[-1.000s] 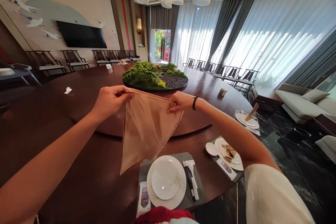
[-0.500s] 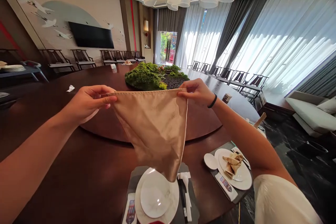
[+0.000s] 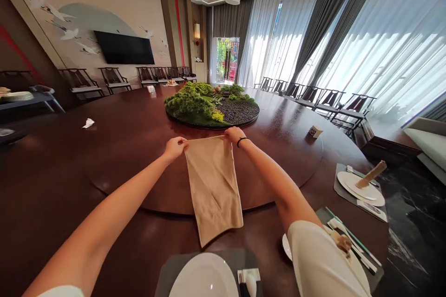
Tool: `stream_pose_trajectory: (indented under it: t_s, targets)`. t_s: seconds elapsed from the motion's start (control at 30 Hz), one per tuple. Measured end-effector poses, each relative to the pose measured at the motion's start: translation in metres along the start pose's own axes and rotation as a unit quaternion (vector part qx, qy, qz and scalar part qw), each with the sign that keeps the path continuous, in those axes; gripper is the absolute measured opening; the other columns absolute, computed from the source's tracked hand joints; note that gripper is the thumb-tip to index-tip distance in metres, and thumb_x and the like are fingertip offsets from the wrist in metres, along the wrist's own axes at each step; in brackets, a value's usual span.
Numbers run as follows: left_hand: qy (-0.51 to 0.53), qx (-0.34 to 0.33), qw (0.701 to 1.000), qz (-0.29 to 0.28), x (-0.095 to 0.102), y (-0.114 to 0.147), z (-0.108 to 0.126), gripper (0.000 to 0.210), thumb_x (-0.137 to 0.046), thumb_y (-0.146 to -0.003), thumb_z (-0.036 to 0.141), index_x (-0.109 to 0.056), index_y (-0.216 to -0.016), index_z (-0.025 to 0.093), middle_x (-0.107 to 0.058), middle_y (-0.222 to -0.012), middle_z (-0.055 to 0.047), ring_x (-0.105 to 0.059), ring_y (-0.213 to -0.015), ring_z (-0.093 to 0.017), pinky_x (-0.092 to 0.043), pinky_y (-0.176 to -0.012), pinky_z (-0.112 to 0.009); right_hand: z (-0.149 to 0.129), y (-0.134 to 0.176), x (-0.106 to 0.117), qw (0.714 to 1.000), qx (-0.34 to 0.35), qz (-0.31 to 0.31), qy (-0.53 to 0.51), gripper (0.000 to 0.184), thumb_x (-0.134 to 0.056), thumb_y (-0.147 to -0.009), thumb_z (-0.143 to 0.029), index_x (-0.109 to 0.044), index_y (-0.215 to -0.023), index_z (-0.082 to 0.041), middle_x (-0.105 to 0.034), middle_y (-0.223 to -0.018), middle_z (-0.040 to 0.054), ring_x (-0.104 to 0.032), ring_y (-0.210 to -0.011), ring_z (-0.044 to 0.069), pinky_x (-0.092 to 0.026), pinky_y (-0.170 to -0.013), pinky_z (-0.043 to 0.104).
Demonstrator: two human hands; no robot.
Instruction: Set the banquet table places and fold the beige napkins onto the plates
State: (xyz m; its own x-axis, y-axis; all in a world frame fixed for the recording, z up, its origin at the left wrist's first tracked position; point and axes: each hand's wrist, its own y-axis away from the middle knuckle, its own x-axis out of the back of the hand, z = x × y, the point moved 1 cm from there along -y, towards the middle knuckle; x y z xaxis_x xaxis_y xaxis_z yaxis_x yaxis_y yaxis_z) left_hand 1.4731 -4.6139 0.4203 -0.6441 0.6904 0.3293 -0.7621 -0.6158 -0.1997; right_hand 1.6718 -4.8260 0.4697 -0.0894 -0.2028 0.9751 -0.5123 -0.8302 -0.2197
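A beige cloth napkin (image 3: 214, 185) is stretched out between my two hands over the dark wooden turntable. My left hand (image 3: 175, 147) pinches its far left corner. At the far right corner, my right hand (image 3: 234, 134) grips the cloth, a black band around the wrist. The near end of the napkin reaches past the turntable's edge toward a white plate (image 3: 205, 278) on a grey placemat (image 3: 167, 271). Chopsticks and a white spoon (image 3: 250, 283) lie right of that plate.
A round miniature garden (image 3: 209, 104) stands mid-table beyond my hands. To the right are place settings, one plate (image 3: 348, 183) bearing a rolled napkin (image 3: 372, 175). A small patterned box (image 3: 315, 132) sits on the turntable; a crumpled white tissue (image 3: 88, 123) lies left.
Both hands have reached forward and away from me with the napkin. The cloth, hanging before, now stretches out lower over the turntable. The view has shifted a little.
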Motion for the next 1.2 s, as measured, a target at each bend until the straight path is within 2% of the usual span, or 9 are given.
stream_pose_trajectory:
  t_s: [0.13,0.23,0.4,0.53,0.63,0.8,0.93,1.07,1.2]
  targets:
    - [-0.066,-0.22,0.961,0.152,-0.008,-0.036,0.035,0.019,-0.059,-0.077,0.032,-0.066,-0.088,0.017,-0.065,-0.09,-0.007,-0.06,-0.082,-0.018,-0.048,-0.079,-0.032,0.025,-0.016,0.017,0.986,0.017,0.167,0.013,0.025,-0.045,-0.091,-0.017,-0.068,-0.099,-0.016,-0.066,-0.098,0.0115,-0.056,-0.094,0.02,-0.042,-0.084,0.031]
    - [-0.094,-0.313,0.93,0.169,0.0,-0.027,0.04,0.018,-0.056,-0.081,0.029,-0.064,-0.092,0.018,-0.064,-0.094,-0.007,-0.061,-0.088,-0.018,-0.05,-0.08,-0.03,0.038,0.003,0.02,0.967,0.078,0.24,-0.028,0.03,-0.037,-0.096,-0.022,-0.066,-0.1,-0.018,-0.065,-0.099,0.0104,-0.053,-0.095,0.02,-0.041,-0.087,0.033]
    - [-0.188,-0.376,0.905,0.059,-0.001,0.023,-0.049,0.012,-0.054,-0.081,0.019,-0.063,-0.087,0.022,-0.065,-0.087,-0.007,-0.06,-0.09,-0.02,-0.047,-0.089,-0.034,0.034,0.066,-0.058,0.959,0.174,0.201,-0.093,0.03,-0.036,-0.098,-0.029,-0.065,-0.1,-0.021,-0.065,-0.097,0.0089,-0.053,-0.086,0.019,-0.043,-0.082,0.036]
    - [-0.277,-0.29,0.908,-0.122,-0.035,0.064,-0.16,0.019,-0.044,-0.084,0.013,-0.06,-0.085,0.023,-0.062,-0.088,-0.007,-0.056,-0.091,-0.021,-0.047,-0.083,-0.034,0.018,0.115,-0.173,0.967,0.204,0.093,-0.118,0.027,-0.037,-0.096,-0.025,-0.063,-0.091,-0.02,-0.065,-0.087,0.0073,-0.055,-0.078,0.018,-0.045,-0.074,0.034]
    - [-0.357,-0.214,0.87,-0.264,-0.072,0.098,-0.228,0.019,-0.044,-0.08,0.009,-0.059,-0.081,0.021,-0.062,-0.093,-0.008,-0.054,-0.094,-0.024,-0.047,-0.082,-0.036,0.006,0.155,-0.25,0.973,0.177,-0.004,-0.146,0.014,-0.048,-0.086,-0.017,-0.061,-0.083,-0.02,-0.066,-0.092,0.0078,-0.059,-0.086,0.02,-0.048,-0.077,0.035]
    - [-0.346,-0.194,0.823,-0.406,-0.102,0.151,-0.284,0.029,-0.051,-0.074,0.009,-0.059,-0.099,0.019,-0.061,-0.115,-0.012,-0.052,-0.112,-0.029,-0.043,-0.093,-0.043,-0.007,0.229,-0.321,0.956,0.111,-0.108,-0.249,0.019,-0.057,-0.067,-0.009,-0.056,-0.083,-0.021,-0.062,-0.123,0.0089,-0.054,-0.119,0.025,-0.042,-0.098,0.043]
    - [-0.268,-0.092,0.891,-0.354,-0.101,0.166,-0.299,0.016,-0.038,-0.088,0.022,-0.054,-0.088,0.022,-0.063,-0.092,-0.007,-0.059,-0.09,-0.023,-0.046,-0.081,-0.036,-0.007,0.25,-0.339,0.932,-0.081,-0.062,-0.347,0.007,-0.05,-0.077,-0.016,-0.05,-0.081,-0.022,-0.069,-0.102,0.005,-0.063,-0.099,0.021,-0.048,-0.085,0.036]
    - [-0.202,0.046,0.951,-0.229,-0.106,0.156,-0.319,0.016,-0.034,-0.092,0.033,-0.046,-0.097,0.024,-0.063,-0.084,-0.004,-0.063,-0.079,-0.021,-0.047,-0.075,-0.035,-0.003,0.225,-0.341,0.912,-0.224,-0.054,-0.339,0.009,-0.046,-0.087,-0.029,-0.05,-0.088,-0.022,-0.064,-0.074,-0.0011,-0.06,-0.066,0.016,-0.047,-0.066,0.027]
    - [-0.201,0.048,0.96,-0.187,-0.116,0.14,-0.335,0.026,-0.039,-0.088,0.026,-0.045,-0.113,0.02,-0.063,-0.106,-0.01,-0.062,-0.095,-0.022,-0.049,-0.086,-0.037,-0.023,0.191,-0.338,0.953,-0.228,-0.056,-0.193,0.032,-0.05,-0.084,-0.024,-0.052,-0.115,-0.019,-0.066,-0.107,0.0086,-0.059,-0.098,0.022,-0.046,-0.084,0.035]
